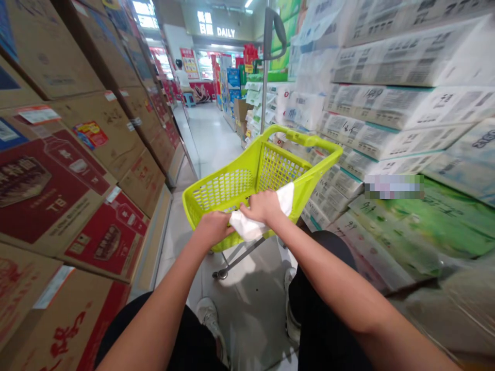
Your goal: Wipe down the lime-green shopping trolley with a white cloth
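A lime-green shopping cart with a perforated plastic basket stands in front of me, its handle turned to the far right. My left hand is closed over the near rim, toward the basket's left corner. Farther right on that same rim, my right hand presses a white cloth, fingers curled over the edge. The cloth drapes down the basket's outer side, and one end sticks out right of the hand. My right fingertips are hidden behind the rim and cloth.
Stacked cardboard cartons wall the left side. Packs of tissue paper pile up on the right, close to the cart. A grey pole with a loop handle rises behind the cart. Down the aisle, a person is near a blue stool.
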{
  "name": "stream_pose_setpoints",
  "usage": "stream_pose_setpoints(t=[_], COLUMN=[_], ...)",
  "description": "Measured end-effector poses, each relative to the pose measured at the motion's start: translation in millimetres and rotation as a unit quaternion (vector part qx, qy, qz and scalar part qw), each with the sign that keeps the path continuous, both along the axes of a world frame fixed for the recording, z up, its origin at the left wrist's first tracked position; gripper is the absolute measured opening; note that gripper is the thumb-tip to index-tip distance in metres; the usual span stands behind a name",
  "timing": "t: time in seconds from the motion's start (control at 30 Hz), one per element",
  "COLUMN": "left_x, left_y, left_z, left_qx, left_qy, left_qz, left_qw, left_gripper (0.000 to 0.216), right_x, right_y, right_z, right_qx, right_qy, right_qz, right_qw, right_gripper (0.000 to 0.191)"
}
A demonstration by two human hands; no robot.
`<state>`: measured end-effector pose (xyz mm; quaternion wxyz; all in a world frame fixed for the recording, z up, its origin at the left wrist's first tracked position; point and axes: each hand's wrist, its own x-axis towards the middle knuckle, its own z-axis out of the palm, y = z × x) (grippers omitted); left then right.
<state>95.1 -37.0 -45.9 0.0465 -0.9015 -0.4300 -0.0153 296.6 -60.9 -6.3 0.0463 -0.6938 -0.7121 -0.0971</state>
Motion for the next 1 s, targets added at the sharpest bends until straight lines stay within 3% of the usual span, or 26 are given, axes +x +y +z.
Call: stream_pose_setpoints(t=[0.13, 0.33, 0.43, 0.53, 0.67, 0.8, 0.9, 1.0], left_x=[-4, -21, -22, -15, -2, -4, -17, -30], left_y=[2, 13, 14, 12, 9, 13, 21, 29], left_z=[2.1, 2.9, 1.3, -0.9, -2.9, -4.5, -5.2, -5.4], left_qx=[-0.016, -0.05, -0.058, -0.042, -0.028, -0.025, -0.032, -0.03], left_qy=[-0.023, -0.06, -0.07, -0.056, -0.042, -0.047, -0.061, -0.074], left_qz=[0.031, 0.012, -0.011, -0.011, -0.003, 0.005, 0.004, 0.01], left_qw=[0.999, 0.997, 0.996, 0.997, 0.999, 0.999, 0.998, 0.997], left_gripper=[0.034, 0.046, 0.046, 0.048, 0.041, 0.035, 0.032, 0.043], right_x=[-7, 83, 111, 92, 16, -35, -19, 34], right_y=[-1, 13, 16, 15, 9, 3, 4, 11], right_z=[-5.3, 30.6, 40.1, 31.2, 3.5, -12.6, -7.0, 11.1], right_qx=[0.017, 0.043, 0.051, 0.03, -0.025, -0.001, 0.011, 0.006], right_qy=[0.006, -0.049, -0.077, -0.092, -0.041, 0.003, -0.015, -0.075], right_qz=[0.025, -0.103, -0.124, -0.103, 0.003, 0.05, 0.063, -0.002], right_qw=[1.0, 0.992, 0.988, 0.99, 0.999, 0.999, 0.998, 0.997], right_gripper=[0.068, 0.063, 0.064, 0.068, 0.072, 0.066, 0.07, 0.073])
